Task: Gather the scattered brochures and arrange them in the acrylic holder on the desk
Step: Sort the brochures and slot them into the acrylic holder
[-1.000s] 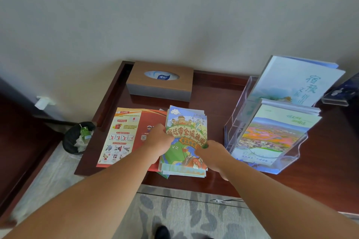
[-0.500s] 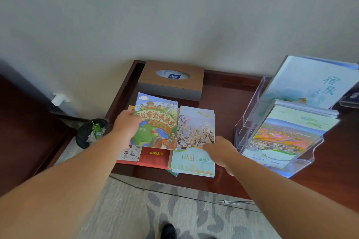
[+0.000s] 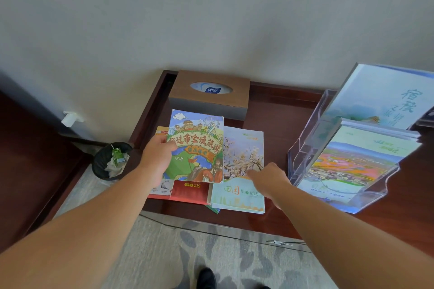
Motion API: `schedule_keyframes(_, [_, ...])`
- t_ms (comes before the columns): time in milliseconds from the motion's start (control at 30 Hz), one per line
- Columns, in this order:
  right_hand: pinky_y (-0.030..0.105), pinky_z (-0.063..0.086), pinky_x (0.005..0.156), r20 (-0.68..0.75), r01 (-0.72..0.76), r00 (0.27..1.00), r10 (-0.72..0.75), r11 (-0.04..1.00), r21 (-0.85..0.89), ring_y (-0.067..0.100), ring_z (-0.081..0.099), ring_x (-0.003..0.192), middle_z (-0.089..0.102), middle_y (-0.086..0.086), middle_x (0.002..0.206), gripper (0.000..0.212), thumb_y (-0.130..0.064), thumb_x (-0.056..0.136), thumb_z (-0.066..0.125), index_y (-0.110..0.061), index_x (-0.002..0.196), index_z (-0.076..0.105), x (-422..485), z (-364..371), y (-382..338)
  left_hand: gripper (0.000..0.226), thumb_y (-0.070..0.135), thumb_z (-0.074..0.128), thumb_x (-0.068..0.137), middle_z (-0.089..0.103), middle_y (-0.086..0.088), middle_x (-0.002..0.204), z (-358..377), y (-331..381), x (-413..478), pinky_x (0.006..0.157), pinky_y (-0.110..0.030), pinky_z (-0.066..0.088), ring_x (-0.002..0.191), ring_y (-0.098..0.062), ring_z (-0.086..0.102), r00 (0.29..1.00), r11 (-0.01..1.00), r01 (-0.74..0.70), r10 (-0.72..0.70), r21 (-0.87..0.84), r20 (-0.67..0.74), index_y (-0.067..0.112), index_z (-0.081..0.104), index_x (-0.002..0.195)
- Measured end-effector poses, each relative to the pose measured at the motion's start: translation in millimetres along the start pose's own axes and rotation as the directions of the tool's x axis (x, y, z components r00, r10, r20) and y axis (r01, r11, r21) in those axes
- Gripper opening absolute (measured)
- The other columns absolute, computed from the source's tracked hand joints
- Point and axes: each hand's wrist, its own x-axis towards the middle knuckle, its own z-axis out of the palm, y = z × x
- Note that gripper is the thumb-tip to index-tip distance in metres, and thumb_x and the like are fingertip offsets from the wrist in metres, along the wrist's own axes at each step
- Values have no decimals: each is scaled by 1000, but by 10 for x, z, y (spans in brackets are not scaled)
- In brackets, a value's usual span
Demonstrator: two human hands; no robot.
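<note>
My left hand [image 3: 158,158] grips the left edge of a cartoon map brochure [image 3: 197,148] and holds it a little above the desk. Under it lies a red leaflet [image 3: 189,192]. To its right a blossom brochure [image 3: 243,159] lies on top of a small stack on the desk. My right hand [image 3: 269,177] rests on that brochure's right side, fingers pointing left. The clear acrylic holder [image 3: 305,148] stands at the right. It holds a landscape brochure [image 3: 357,159] in its front tier and a pale blue one [image 3: 387,96] behind.
A brown tissue box [image 3: 209,94] sits at the back of the dark wooden desk [image 3: 277,122]. A black waste bin [image 3: 110,162] with rubbish stands on the floor at the left. A cable [image 3: 211,232] runs along the patterned carpet below the desk's front edge.
My left hand slid the cartoon map brochure off the stack to the left and raised it, uncovering the blossom brochure. My right hand moved onto the blossom brochure's right side.
</note>
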Motion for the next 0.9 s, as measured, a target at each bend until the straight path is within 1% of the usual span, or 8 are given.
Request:
schedule_keyframes(100, [35, 53, 68, -103, 119, 989, -109, 988, 95, 21, 62, 90, 56, 5, 114, 54, -50, 93, 49, -11, 131, 46, -40, -21, -64, 12, 6, 53, 89, 69, -9, 93, 45, 15, -59, 52, -28, 52, 66, -18, 70, 996, 999, -3, 7, -40, 93, 14, 58, 97])
schedule_keyframes(167, [35, 53, 67, -37, 168, 986, -164, 937, 307, 16, 62, 87, 61, -1, 104, 49, -54, 93, 50, -17, 126, 51, -102, -32, -116, 14, 6, 54, 88, 69, -16, 99, 110, 24, -124, 65, -38, 53, 80, -30, 71, 988, 998, 1, 8, -60, 153, 9, 58, 101])
schedule_keyframes(267, [42, 58, 81, 72, 125, 980, -187, 850, 512, 23, 68, 91, 69, 4, 104, 34, -42, 93, 60, -18, 117, 59, -174, -45, -127, 12, 4, 55, 85, 69, -20, 104, 244, 53, -231, 81, -52, 52, 95, -41, 67, 971, 996, -2, 23, -86, 237, 11, 59, 93])
schedule_keyframes(367, [48, 56, 81, 42, 127, 983, -179, 824, 552, 29, 66, 80, 74, 10, 97, 8, -22, 93, 63, -19, 98, 66, -244, -95, -22, 15, 1, 56, 83, 73, -16, 96, 338, 97, -357, 82, -55, 54, 88, -37, 70, 948, 995, -24, 54, -97, 312, 12, 62, 91])
schedule_keyframes(533, [57, 57, 81, -11, 169, 981, -193, 830, 531, 35, 70, 95, 72, 8, 98, 7, -15, 92, 60, -17, 98, 63, -396, -255, 234, 12, 8, 55, 80, 74, -14, 102, 398, 127, -620, 93, -57, 50, 98, -36, 70, 908, 996, -43, 69, -72, 412, 10, 60, 91])
schedule_keyframes(667, [55, 58, 81, -5, 206, 970, -242, 817, 538, 32, 70, 94, 73, 7, 98, 4, -14, 93, 60, -17, 95, 62, -466, -343, 413, 5, 15, 57, 86, 74, -14, 99, 444, 76, -807, 86, -52, 51, 98, -37, 68, 937, 995, -100, 103, -26, 334, 13, 56, 81])
schedule_keyframes(800, [33, 59, 67, 85, 213, 947, -310, 801, 560, 21, 67, 71, 70, 10, 91, 10, -9, 92, 59, -14, 100, 62, -539, -364, 542, 12, 14, 56, 95, 73, -11, 98, 476, -84, -927, 84, -52, 54, 87, -31, 71, 987, 996, -82, 86, -32, 133, 19, 63, 87])
schedule_keyframes(900, [30, 57, 65, 102, 185, 951, -293, 799, 572, 20, 64, 69, 70, 11, 92, 15, -8, 91, 59, -12, 105, 62, -552, -348, 581, 11, 16, 55, 97, 67, -10, 112, 370, -170, -826, 92, -54, 52, 98, -32, 67, 999, 999, -34, 35, -34, 16, 23, 63, 100])
